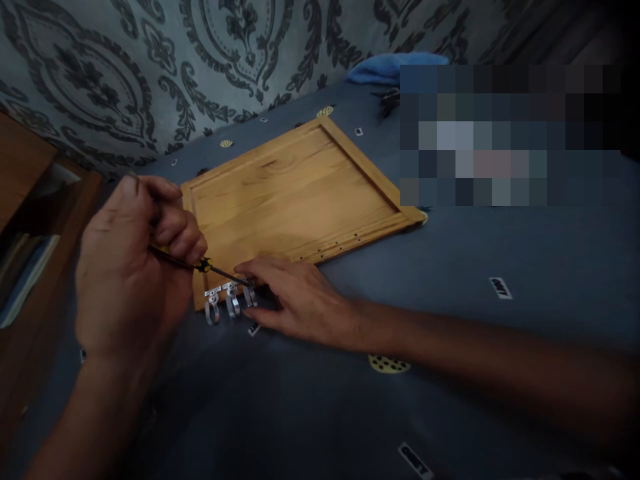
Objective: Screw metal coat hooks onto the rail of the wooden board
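My left hand [137,250] is closed round a screwdriver [227,274] with a yellow and black handle, most of which is hidden in the fist. Its thin shaft slants down to the right, the tip at a metal hook [249,293]. On either side of that hook, the thumb and forefinger of my right hand [305,300] steady it against the edge of a framed wooden board [280,193]. Two more silver hooks, the left one [213,307] and the middle one [233,300], sit in a row on the same edge, screw heads showing.
The board lies on a dark blue patterned sheet [550,347]; small dark holes run along its near edge. A blue cloth [380,68] is at the back by the patterned wall [240,53]. A wooden shelf [70,220] stands at left. Part of the right side is pixelated.
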`<state>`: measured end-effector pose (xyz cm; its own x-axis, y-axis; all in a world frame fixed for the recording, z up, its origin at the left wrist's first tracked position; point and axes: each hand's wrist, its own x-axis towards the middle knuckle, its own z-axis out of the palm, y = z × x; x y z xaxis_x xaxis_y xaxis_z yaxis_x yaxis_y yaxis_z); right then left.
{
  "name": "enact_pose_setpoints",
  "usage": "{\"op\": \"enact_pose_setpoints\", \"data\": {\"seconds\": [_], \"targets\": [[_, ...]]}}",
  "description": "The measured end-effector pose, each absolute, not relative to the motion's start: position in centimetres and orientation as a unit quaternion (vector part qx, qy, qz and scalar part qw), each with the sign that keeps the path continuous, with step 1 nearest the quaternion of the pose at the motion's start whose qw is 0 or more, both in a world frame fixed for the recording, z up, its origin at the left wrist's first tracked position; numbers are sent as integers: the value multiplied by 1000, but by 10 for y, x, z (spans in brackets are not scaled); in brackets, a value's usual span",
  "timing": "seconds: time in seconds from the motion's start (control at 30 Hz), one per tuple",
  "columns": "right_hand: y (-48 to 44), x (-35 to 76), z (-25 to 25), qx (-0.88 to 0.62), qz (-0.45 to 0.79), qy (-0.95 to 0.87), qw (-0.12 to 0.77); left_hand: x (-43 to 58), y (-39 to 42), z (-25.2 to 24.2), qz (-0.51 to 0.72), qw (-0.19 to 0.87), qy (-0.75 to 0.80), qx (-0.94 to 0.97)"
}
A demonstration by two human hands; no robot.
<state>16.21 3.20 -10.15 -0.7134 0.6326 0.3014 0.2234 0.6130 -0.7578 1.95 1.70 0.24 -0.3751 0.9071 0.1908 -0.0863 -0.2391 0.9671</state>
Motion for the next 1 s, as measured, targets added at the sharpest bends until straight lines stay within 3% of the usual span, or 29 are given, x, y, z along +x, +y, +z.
{"op": "enact_pose_setpoints", "data": {"seconds": [0.5,1.0], "targets": [[32,161,-101,-252,362,-850,287,24,10,4,651,358,497,448],[32,161,-95,-260,376,-850,263,29,4,2,622,436,425,493]]}}
